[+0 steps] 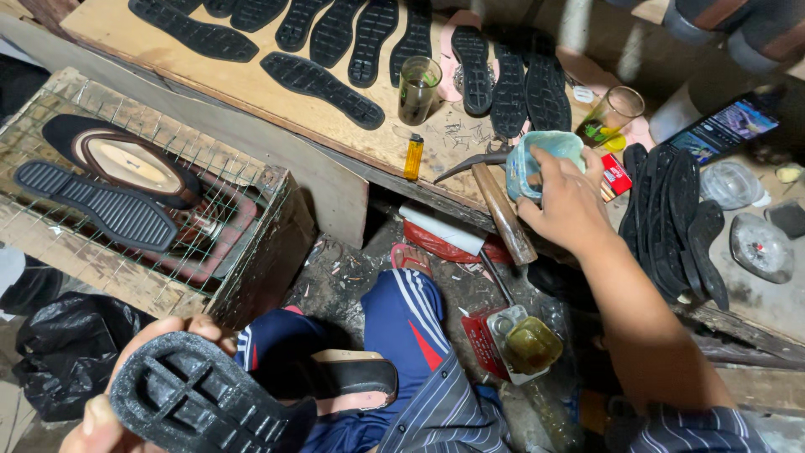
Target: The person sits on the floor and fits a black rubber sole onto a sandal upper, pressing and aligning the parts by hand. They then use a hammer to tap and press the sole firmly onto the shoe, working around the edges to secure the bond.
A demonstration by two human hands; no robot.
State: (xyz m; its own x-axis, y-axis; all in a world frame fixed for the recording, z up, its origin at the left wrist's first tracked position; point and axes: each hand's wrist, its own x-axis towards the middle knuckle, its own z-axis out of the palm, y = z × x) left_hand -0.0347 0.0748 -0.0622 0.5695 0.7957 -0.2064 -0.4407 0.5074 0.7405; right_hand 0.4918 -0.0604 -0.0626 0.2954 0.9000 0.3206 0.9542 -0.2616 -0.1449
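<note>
Nearest the lens: black rubber shoe sole (201, 398), underside up, ribbed and gridded, being held in the left hand (126, 394) with fingers wrapped shut around its heel end, low at the left over the lap. Judging by the look of it: light, flexible, grippy rather than slippery, not fragile; likely flopping at the free toe end if pinched only at the heel, so gripping across the waist, thumb in the moulded grid, seeming the steadier hold.

Reaching across to the wooden tabletop (251, 92), the right hand (566, 201) closing on a small teal plastic cup (537, 159), fingers curled over its rim and side. Looking soft-walled and light, possibly carrying glue, though contents not showing; best taken around the body and kept upright, squeezing gently to avoid buckling.

Lying just beside that cup: a wooden-handled hammer (503, 210) hanging over the tabletop edge, a yellow lighter (414, 156), two drinking glasses (418, 88). Spreading along the far side, rows of black soles (335, 33); another stack (671, 218) standing on edge at the right. Sitting at the left, a wire-mesh crate (243, 243) bearing a sole and a shoe upper. Resting below on the floor, an open tin (528, 344).
</note>
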